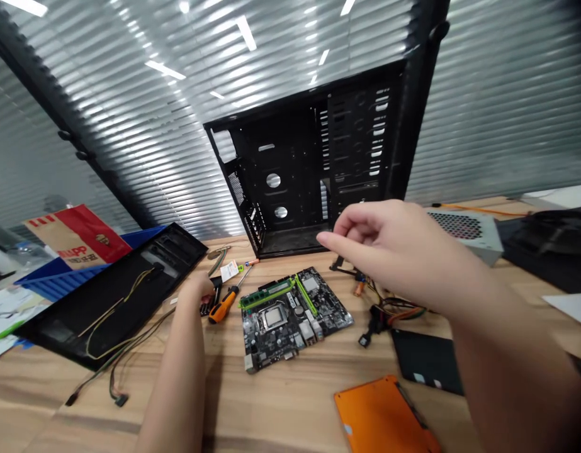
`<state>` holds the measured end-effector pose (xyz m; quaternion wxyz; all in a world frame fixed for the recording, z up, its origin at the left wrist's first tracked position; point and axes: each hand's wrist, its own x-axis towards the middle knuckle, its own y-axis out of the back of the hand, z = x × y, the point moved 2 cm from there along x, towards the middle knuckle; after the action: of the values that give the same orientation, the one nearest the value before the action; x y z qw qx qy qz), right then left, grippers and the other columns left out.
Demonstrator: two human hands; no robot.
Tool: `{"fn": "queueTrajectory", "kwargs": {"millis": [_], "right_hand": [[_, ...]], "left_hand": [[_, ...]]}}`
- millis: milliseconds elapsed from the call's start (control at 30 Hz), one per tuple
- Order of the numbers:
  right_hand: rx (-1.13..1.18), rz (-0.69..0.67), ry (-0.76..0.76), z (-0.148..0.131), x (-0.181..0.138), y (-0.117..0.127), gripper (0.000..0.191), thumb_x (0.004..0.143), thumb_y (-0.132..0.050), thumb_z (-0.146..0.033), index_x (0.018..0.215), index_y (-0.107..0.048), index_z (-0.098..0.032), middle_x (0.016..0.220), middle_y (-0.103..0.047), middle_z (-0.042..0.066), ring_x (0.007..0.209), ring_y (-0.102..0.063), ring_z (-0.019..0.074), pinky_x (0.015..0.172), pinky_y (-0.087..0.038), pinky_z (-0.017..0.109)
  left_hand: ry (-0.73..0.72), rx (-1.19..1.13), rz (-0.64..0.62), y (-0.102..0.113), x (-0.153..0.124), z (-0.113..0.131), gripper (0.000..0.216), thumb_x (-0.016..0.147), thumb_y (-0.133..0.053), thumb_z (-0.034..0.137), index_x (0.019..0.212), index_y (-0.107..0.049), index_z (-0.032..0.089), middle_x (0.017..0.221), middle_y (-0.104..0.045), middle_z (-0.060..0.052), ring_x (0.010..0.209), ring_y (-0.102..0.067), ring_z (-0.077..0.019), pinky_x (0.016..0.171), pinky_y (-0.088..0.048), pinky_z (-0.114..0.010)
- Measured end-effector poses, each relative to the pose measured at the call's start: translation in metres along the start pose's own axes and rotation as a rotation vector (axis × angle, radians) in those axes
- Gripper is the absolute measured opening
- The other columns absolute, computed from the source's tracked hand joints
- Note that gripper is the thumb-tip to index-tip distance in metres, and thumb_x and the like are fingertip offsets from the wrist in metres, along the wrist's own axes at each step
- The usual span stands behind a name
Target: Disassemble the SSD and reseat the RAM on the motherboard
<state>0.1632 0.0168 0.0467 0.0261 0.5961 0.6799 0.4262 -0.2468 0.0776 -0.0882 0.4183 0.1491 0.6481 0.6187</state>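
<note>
Left hand (197, 288) low over the table (252, 415), fingers at some small black parts (217, 290) left of the circuit board (297, 321). The wrist blocks my view; I cannot tell whether that grip is closed on anything. Right hand (389, 242) raised in front of the open black case (294, 170), fingers curled, thumb near the index finger. I see nothing in this grip, but cannot tell whether it pinches something small.

Circuit board flat on the table, between my two forearms, a green memory stick (267, 294) seated along its far side. Orange-handled screwdriver (223, 306) just left of it, tip pointing toward the case. Cable bundle (398, 309) to its right, below the right hand; orange plate (384, 415) nearer me. Long black panel (129, 296) at far left, leaning on a blue basket (58, 283).
</note>
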Motion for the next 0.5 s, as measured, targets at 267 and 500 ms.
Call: {"fn": "queueTrajectory", "kwargs": {"millis": [267, 500], "right_hand": [[-0.191, -0.084, -0.136, 0.024, 0.015, 0.006, 0.025, 0.081, -0.062, -0.043, 0.069, -0.064, -0.021, 0.058, -0.061, 0.000, 0.052, -0.052, 0.0127, 0.048, -0.033, 0.026], [-0.449, -0.269, -0.292, 0.110, 0.039, 0.011, 0.015, 0.067, -0.071, -0.035, 0.062, -0.066, -0.022, 0.056, -0.060, -0.001, 0.053, -0.054, 0.0140, 0.050, -0.037, 0.026]], "left_hand": [[-0.057, 0.086, 0.000, 0.004, -0.006, 0.006, 0.014, 0.062, -0.062, 0.008, 0.052, -0.055, 0.015, 0.051, -0.059, -0.009, 0.053, -0.062, -0.0218, 0.050, -0.048, -0.028], [-0.261, 0.102, 0.069, 0.021, -0.038, 0.035, 0.018, 0.077, -0.053, 0.033, 0.076, -0.059, 0.016, 0.077, -0.069, -0.011, 0.070, -0.066, -0.0231, 0.056, -0.048, -0.027]]}}
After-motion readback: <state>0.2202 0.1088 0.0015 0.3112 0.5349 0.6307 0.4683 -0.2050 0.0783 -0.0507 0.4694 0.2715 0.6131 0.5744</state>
